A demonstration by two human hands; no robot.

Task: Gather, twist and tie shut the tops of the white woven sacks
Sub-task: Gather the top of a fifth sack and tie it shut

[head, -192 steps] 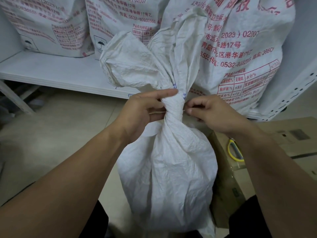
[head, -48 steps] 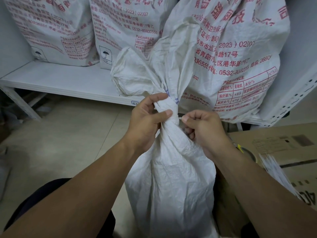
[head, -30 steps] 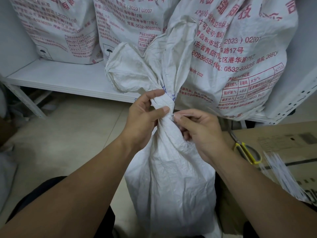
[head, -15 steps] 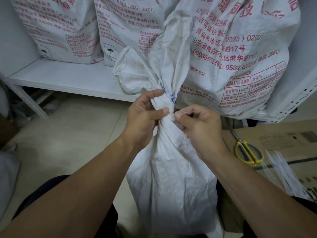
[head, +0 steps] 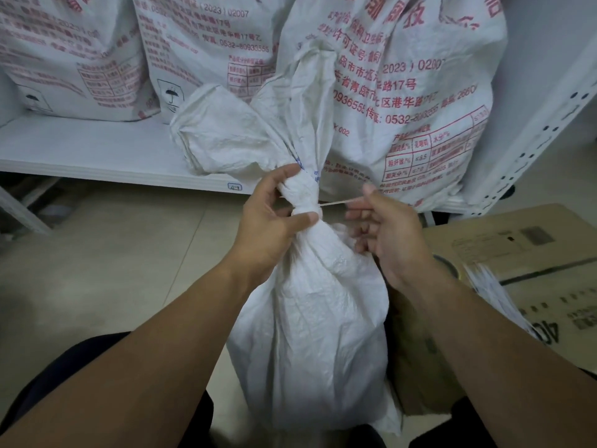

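Floor tiles (head: 97, 253) carry the white woven sack (head: 310, 312), upright before the front edge of the white shelf (head: 80, 150) loaded with printed sacks (head: 403, 92). The left hand (head: 268, 221) grips the twisted neck (head: 302, 195); the right hand (head: 387, 234) pinches the pale tie (head: 339, 203) running rightward from that neck.

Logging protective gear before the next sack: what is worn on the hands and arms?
Nothing: the left hand and right hand are ungloved, with no rings, watch or bands showing. Both forearms are bare, with no sleeves in view. Only dark clothing shows at the bottom edge.
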